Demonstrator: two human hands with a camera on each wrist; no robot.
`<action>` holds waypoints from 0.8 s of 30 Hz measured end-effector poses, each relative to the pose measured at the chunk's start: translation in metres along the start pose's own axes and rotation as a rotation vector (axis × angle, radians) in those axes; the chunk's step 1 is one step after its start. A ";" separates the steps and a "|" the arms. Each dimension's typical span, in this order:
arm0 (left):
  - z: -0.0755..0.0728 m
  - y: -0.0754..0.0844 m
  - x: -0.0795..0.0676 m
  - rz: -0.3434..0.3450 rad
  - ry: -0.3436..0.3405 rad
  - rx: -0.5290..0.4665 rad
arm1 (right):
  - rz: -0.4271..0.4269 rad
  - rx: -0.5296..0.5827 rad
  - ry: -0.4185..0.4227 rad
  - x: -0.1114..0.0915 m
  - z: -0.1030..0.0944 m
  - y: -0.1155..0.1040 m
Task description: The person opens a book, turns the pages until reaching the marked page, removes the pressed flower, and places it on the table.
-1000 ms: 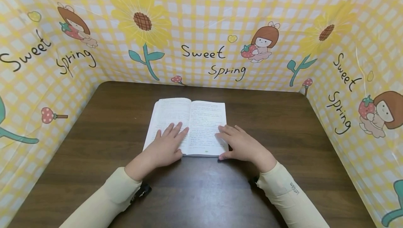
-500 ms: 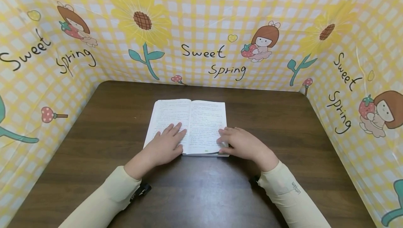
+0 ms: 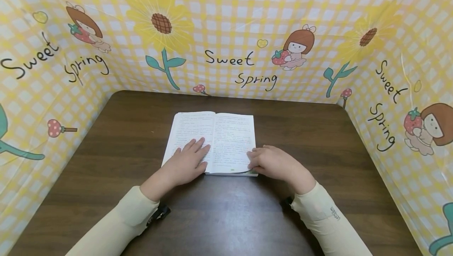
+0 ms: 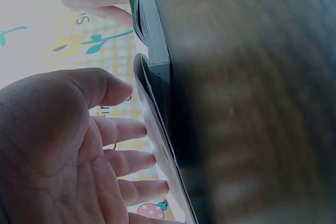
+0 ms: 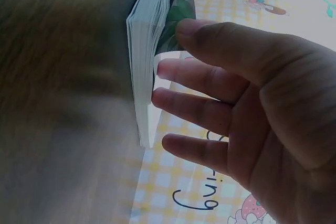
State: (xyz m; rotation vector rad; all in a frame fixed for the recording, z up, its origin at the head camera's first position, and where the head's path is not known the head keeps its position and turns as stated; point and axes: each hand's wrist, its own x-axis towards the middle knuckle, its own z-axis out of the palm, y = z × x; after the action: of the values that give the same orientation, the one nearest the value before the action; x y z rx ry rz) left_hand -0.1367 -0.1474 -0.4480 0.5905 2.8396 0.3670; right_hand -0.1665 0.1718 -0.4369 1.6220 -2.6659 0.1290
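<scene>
An open book (image 3: 231, 138) with printed white pages lies on the table in the head view. My left hand (image 3: 185, 161) rests on its left page, fingers spread; the left wrist view shows those fingertips (image 4: 137, 128) on the page. At the lower right corner, my right hand (image 3: 274, 163) pinches a page between thumb and fingers. The page's underside (image 5: 181, 11), printed with green leaves, shows under the thumb in the right wrist view. That corner is lifted a little off the page block (image 5: 142, 51).
The dark wooden table (image 3: 226, 216) has rounded far corners. A yellow checked cloth (image 3: 226, 24) with sunflowers and "Sweet Spring" lettering stands around its back and sides. A black wrist strap (image 3: 159, 214) shows below the left sleeve.
The right hand has drawn its thumb and fingers together at the book's lower right corner, and the page there has lifted slightly. The left hand has barely moved.
</scene>
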 end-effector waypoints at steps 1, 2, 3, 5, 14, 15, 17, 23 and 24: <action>0.000 0.000 0.000 -0.001 -0.001 -0.003 | -0.006 -0.004 0.007 0.000 0.000 0.000; 0.000 0.000 0.000 -0.001 0.000 -0.006 | -0.011 -0.001 0.012 0.000 -0.001 0.000; 0.000 0.000 0.000 0.000 0.000 -0.007 | -0.011 0.003 0.016 -0.001 -0.001 0.001; 0.000 0.000 0.000 0.002 0.002 -0.012 | -0.003 0.006 0.030 -0.001 -0.001 0.001; 0.001 0.006 -0.001 -0.004 0.060 -0.009 | 0.072 0.006 0.134 0.000 -0.008 -0.002; 0.001 0.008 -0.001 -0.005 0.069 -0.005 | 0.070 0.004 0.143 -0.001 -0.008 -0.002; 0.002 0.011 -0.001 -0.002 0.088 0.005 | 0.061 -0.002 0.164 -0.001 -0.010 -0.002; 0.006 0.018 -0.002 0.004 0.107 0.005 | 0.018 -0.086 0.273 -0.002 -0.018 -0.004; 0.007 0.019 -0.002 0.006 0.107 0.001 | 0.008 -0.101 0.296 -0.002 -0.019 -0.004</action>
State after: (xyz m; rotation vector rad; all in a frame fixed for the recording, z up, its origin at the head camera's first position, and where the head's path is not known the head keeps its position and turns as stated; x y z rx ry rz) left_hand -0.1261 -0.1298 -0.4488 0.5962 2.9406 0.4106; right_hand -0.1622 0.1729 -0.4176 1.4372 -2.4155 0.2125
